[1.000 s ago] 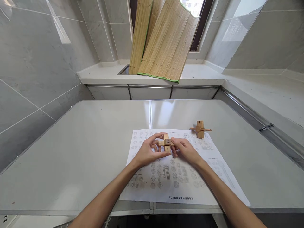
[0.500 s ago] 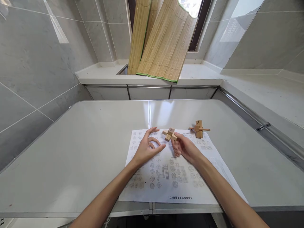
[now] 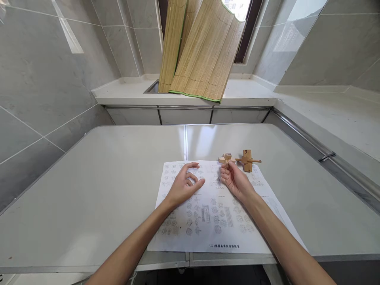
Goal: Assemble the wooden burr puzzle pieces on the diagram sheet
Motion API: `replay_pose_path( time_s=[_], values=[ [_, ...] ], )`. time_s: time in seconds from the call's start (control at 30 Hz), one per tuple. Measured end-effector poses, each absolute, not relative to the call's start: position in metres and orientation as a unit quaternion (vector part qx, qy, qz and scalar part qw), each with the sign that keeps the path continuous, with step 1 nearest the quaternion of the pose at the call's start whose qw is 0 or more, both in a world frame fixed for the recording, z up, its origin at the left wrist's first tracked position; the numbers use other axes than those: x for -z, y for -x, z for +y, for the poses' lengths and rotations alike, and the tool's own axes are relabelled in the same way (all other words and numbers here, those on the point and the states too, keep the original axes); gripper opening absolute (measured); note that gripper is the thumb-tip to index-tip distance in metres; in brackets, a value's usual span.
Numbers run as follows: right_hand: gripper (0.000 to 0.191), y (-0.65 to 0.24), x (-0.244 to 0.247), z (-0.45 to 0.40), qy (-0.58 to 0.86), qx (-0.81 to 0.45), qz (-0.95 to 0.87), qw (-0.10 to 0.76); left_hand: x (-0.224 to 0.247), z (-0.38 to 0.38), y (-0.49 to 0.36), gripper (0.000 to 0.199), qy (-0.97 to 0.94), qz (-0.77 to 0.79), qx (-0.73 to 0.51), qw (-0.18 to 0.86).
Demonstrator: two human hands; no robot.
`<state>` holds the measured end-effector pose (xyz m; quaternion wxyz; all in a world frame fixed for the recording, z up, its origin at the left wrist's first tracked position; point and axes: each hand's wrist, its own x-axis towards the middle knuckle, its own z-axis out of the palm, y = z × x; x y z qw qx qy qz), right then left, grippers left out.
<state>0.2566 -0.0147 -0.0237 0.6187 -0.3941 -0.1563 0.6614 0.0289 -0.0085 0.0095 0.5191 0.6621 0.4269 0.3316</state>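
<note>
A small wooden interlocking puzzle of pale crossed blocks is pinched in the fingers of my right hand, near the far edge of the paper. Just right of it stands a second wooden puzzle, browner, with a dark mark on its upper block and a thin bar sticking out sideways. My left hand rests over the left part of the printed sheet, fingers curved and apart, holding nothing. Rows of small line diagrams cover the sheet, whose title looks upside down from here.
The white folding table has a seam down its middle. Behind it runs a white ledge with a metal rail below. A bamboo mat with green edging hangs before the window. Grey tiled walls close in the sides.
My right hand has carried the pale wooden puzzle to the right and slightly away, close to the other puzzle. My left hand has stayed nearly still.
</note>
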Motion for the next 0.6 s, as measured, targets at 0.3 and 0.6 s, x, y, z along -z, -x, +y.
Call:
replay_pose_path(
  time_s=[0.3,0.6],
  values=[
    [0.036,-0.264,0.029,-0.009,0.379,-0.641,-0.09,0.662,-0.012,-0.009,-0.03,0.046,-0.68,0.431,-0.311,0.505],
    [0.043,-0.271,0.023,-0.008,0.346,-0.647,-0.024,0.679,-0.016,-0.007,-0.028,0.043,-0.661,0.431,-0.31,0.53]
  ],
)
